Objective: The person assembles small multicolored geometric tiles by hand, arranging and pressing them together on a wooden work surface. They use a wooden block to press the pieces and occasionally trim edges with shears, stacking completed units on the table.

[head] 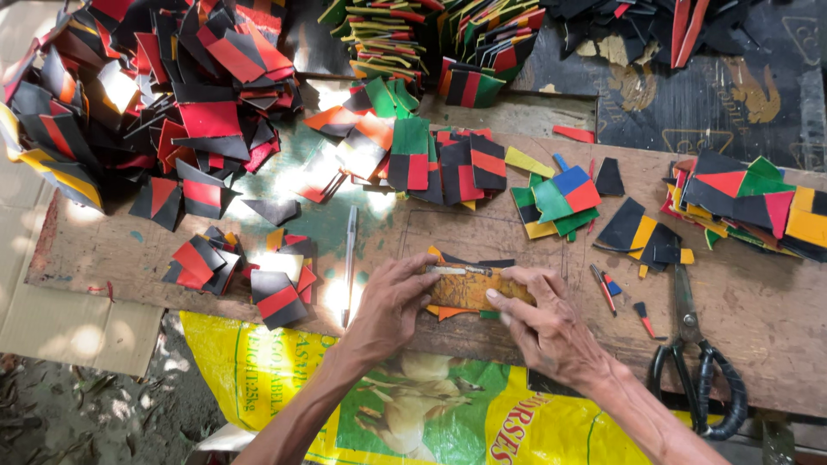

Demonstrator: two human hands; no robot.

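Head view shows two bare hands at the near edge of a worn wooden bench (758,319). The left hand (392,306) and the right hand (543,323) both press on a small orange-brown rectangular piece (469,288) that lies flat on the bench, between them. The fingers of each hand curl over one end of it, so both hands are grasping this piece, not released.

The piece looks thin and light, like stiff card or a sheet of leatherette (I cannot tell which). I judge that it bends a little but does not flop, and that its surface is somewhat smooth, so it may slide on the wood. The short ends, where the fingers already sit, seem the best places to hold it. Some small orange and dark offcuts (448,312) stick out from under it.

To the left of the hands lies a slim pen (348,258). To the right lie black-handled scissors (693,344). Far on the bench are heaps of flat cut pieces: a big red and black pile (164,95) at the far left, and a mixed green, yellow and blue stack (749,202) at the right. A yellow printed sack (258,370) hangs below the near edge.
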